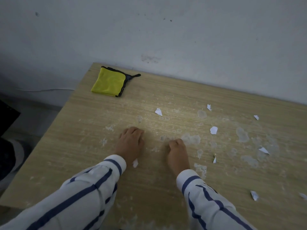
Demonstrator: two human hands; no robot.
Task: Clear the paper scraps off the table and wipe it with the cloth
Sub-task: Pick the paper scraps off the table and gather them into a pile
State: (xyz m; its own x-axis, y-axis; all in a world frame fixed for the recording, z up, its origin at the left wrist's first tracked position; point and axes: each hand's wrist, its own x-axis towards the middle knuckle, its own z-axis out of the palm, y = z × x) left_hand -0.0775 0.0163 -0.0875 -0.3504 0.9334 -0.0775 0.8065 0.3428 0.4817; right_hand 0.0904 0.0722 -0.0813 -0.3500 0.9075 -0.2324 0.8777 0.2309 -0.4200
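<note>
A folded yellow cloth (108,82) with a dark edge lies at the far left corner of the wooden table (166,90). Several white paper scraps are scattered over the right half, among them one scrap (158,112) in the middle and a crumpled scrap (213,130) further right. Another scrap (135,163) lies against my left wrist. My left hand (130,143) rests knuckles up on the table with its fingers curled under. My right hand (177,153) is a closed fist beside it. Nothing shows inside either hand.
Pale dried stains (191,139) and white smears cover the tabletop, thickest at the right. A grey wall (182,30) runs along the table's far edge. The table's left edge (54,127) drops to a dim floor with dark objects.
</note>
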